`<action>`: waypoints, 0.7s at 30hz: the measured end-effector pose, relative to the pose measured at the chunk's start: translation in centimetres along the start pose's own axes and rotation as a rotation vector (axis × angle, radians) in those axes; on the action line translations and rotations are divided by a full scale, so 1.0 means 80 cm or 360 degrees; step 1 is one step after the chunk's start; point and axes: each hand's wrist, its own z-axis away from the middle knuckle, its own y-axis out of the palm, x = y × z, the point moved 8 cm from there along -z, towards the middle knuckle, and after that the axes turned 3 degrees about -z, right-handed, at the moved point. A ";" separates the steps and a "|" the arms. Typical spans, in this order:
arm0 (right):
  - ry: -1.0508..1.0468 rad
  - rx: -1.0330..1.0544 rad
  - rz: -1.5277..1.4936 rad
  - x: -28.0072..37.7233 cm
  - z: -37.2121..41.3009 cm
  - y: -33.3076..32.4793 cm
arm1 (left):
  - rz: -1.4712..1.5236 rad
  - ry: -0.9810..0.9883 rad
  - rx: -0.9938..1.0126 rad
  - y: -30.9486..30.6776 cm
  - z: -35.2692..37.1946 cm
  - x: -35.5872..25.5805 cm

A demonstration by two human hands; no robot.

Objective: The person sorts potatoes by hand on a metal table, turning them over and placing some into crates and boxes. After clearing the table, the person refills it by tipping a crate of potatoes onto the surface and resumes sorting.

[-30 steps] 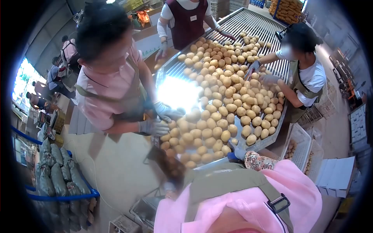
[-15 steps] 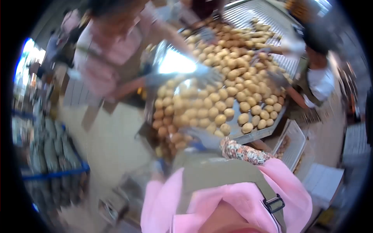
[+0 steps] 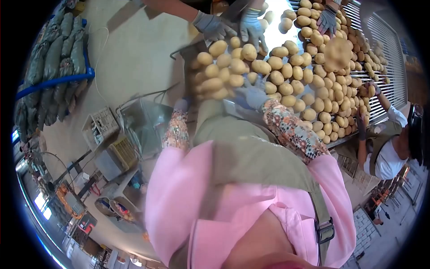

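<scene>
Many potatoes lie on a metal sorting table. My right hand, in a grey-blue glove below a floral sleeve, rests at the near edge of the potatoes with its fingers spread, touching some of them. Lower left of the potatoes, beside the table's left end, is my left hand, gloved; it is small and blurred, and its fingers cannot be made out. Potatoes at the table's left end look smeared by motion.
Across the table are a co-worker's two gloved hands and another gloved hand. A person in white works at the right. Filled green bags lie on a blue-framed rack at left. Crates stand lower left.
The view has swung, so the table sits higher and the bags appear at the upper left. My right hand shows more clearly among the potatoes. The co-worker's hands now show at the table's left end.
</scene>
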 end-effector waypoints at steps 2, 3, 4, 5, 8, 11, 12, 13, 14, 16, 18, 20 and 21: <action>-0.0271 0.0076 0.0132 0.022 -0.012 0.022 | -0.0025 -0.0057 0.0032 0.008 -0.005 0.008; -0.0498 0.0107 0.0194 0.052 -0.013 0.014 | -0.0046 -0.0095 0.0051 0.014 -0.014 0.011; -0.0599 0.0038 -0.0073 0.061 -0.019 0.027 | -0.0050 -0.0078 0.0056 0.019 -0.021 0.017; -0.0694 -0.0035 -0.0350 0.068 -0.022 0.039 | 0.0022 -0.0039 0.0018 0.021 -0.024 0.025; -0.0624 -0.0450 -0.0694 0.045 -0.004 -0.002 | 0.0058 0.0126 0.0028 0.014 -0.009 0.015; -0.0247 -0.0820 -0.0975 -0.048 0.044 -0.051 | -0.0231 0.0485 -0.0037 0.016 -0.020 0.000; 0.0028 -0.0915 -0.0972 -0.083 0.067 -0.062 | -0.0171 0.0499 -0.0085 0.030 -0.031 0.020; 0.0158 -0.1019 -0.0649 -0.108 0.092 -0.081 | -0.0108 0.0521 -0.0126 0.043 -0.026 0.031; 0.0473 -0.1151 -0.0031 -0.126 0.125 -0.077 | -0.0185 0.0370 -0.0142 0.005 0.002 -0.005; 0.1067 -0.0625 0.0060 -0.164 0.160 -0.016 | -0.0124 0.0454 -0.0194 0.005 0.015 -0.012; 0.1270 -0.0367 -0.0179 -0.159 0.163 0.022 | 0.0005 0.0553 -0.0257 -0.025 0.035 -0.042; 0.1194 -0.0215 0.0000 -0.136 0.118 0.046 | 0.0269 0.0424 -0.0277 -0.005 0.026 -0.024; 0.1054 -0.0519 -0.0205 -0.126 0.099 0.060 | 0.0522 0.0284 -0.0275 0.005 0.027 -0.010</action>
